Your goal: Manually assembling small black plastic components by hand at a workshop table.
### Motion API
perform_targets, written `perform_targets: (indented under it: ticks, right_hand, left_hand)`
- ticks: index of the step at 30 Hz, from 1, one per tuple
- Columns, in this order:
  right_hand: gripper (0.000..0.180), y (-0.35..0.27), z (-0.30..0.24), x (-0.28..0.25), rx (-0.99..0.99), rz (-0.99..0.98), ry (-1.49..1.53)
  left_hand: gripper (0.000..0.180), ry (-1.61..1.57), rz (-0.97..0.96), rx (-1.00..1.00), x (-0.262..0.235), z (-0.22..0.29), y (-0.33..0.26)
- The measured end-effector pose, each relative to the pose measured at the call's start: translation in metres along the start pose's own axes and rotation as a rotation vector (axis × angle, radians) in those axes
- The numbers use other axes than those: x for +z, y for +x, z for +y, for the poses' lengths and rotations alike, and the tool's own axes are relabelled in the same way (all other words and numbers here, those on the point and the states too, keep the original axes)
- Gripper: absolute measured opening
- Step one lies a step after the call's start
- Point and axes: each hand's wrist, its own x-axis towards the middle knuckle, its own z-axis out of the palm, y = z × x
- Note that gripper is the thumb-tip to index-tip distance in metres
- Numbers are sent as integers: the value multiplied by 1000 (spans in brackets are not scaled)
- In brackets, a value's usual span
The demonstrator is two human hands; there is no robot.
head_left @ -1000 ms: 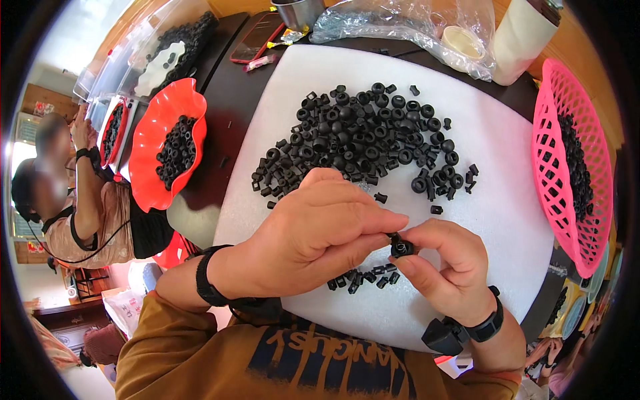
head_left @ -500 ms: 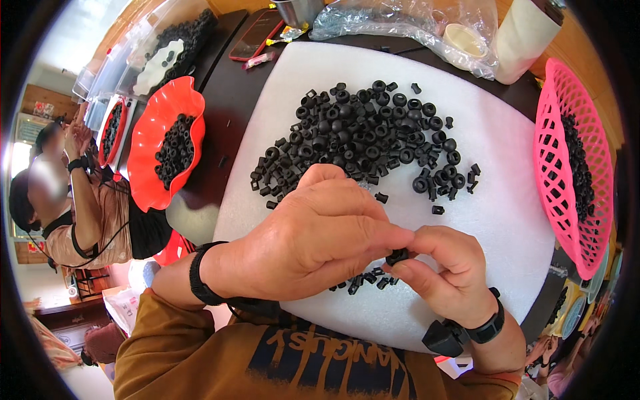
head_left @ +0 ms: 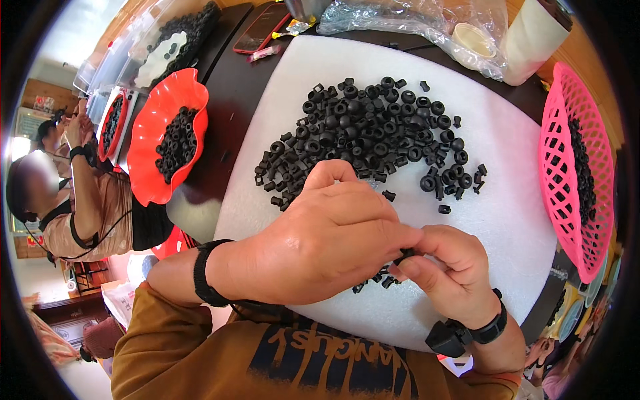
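My left hand (head_left: 323,237) and my right hand (head_left: 450,267) meet above the near part of a white foam sheet (head_left: 507,220), fingertips closed together. Pinched between them is a small black part (head_left: 404,256), mostly covered by the fingers, so its exact shape is hard to make out. Beyond my hands spreads a heap of black pieces (head_left: 360,127), round ring-like caps mixed with small spool-shaped ones. A few more small black pieces (head_left: 387,281) lie under my hands, partly hidden.
A red wavy-edged bowl (head_left: 143,143) with black parts stands at the left, a pink lattice basket (head_left: 553,167) with more at the right. A phone (head_left: 262,28), plastic wrap (head_left: 380,19) and a paper roll (head_left: 535,43) lie at the back. Another person (head_left: 87,193) sits at the left.
Both hands stay together on the small black part, with the left fingertips shifted slightly to the right and covering more of it. The whole view has moved slightly.
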Motion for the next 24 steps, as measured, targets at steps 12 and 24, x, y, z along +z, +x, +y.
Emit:
perform_targets:
  ticks: [12,24]
  right_hand:
    - [15,-2,-7,-2,69,-12,174]
    - [13,2,-2,-1,71,-94,23]
  left_hand:
    - [31,25,1,26,-4,-1,1]
    - [24,293,-28,228,1,-2,-9]
